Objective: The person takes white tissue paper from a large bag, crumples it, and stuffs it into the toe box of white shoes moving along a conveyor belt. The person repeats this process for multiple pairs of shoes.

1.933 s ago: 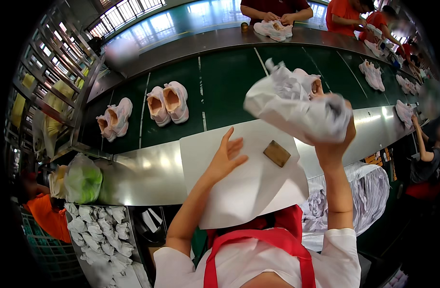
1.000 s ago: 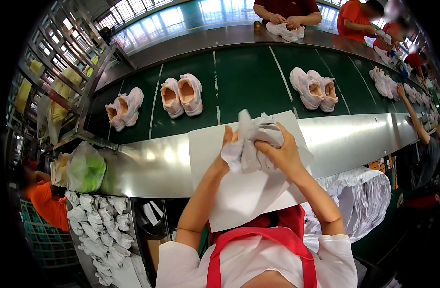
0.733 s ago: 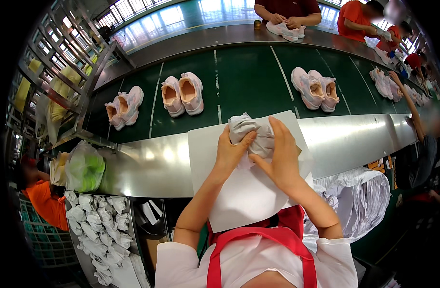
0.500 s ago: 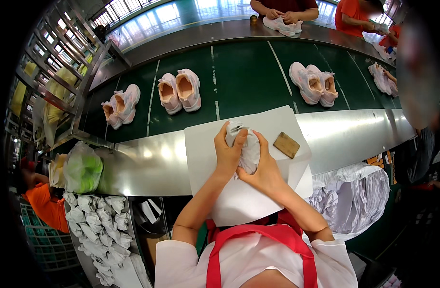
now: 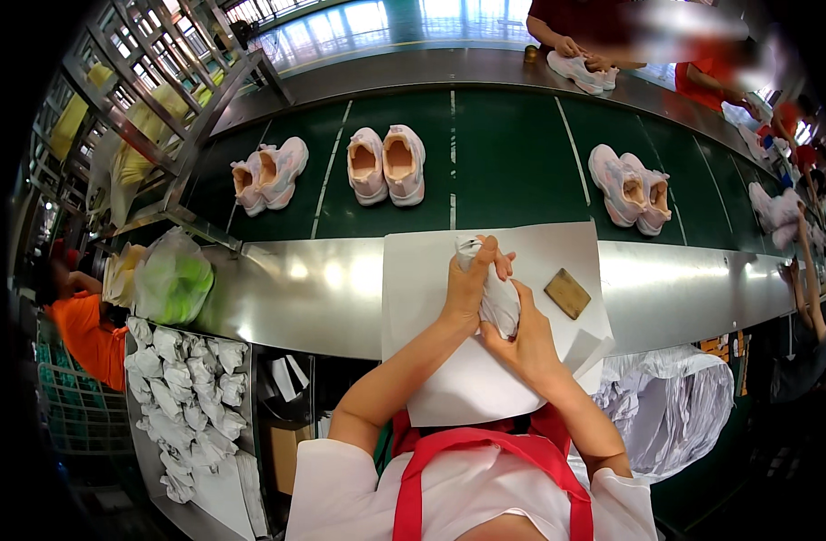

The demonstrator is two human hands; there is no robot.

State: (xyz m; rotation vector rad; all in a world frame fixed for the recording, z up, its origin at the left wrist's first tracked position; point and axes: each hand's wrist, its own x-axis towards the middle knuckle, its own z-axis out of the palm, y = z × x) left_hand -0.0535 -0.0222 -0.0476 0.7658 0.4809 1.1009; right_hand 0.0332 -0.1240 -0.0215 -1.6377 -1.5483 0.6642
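Between my hands is a crumpled wad of white paper (image 5: 499, 305), long and narrow, held over a stack of flat white paper sheets (image 5: 431, 383). My left hand (image 5: 468, 287) grips its upper left side, with the thumb across the top. Around its lower right side my right hand (image 5: 527, 338) is closed, the thumb near the bottom end. A small brown block (image 5: 567, 294) lies on the sheets to the right of my hands. What is inside the wad, if anything, is hidden.
Beyond the metal ledge (image 5: 314, 288), pale pink shoes (image 5: 385, 167) stand in pairs on a green conveyor belt (image 5: 512, 180). A metal bin of crumpled paper wads (image 5: 188, 388) is at lower left, a white-lined container (image 5: 674, 415) at right. Co-workers handle shoes across the belt.
My hands have squeezed the paper wad narrower, and my left hand has wrapped further over its top. The whole view has shifted, so the surroundings sit further right.
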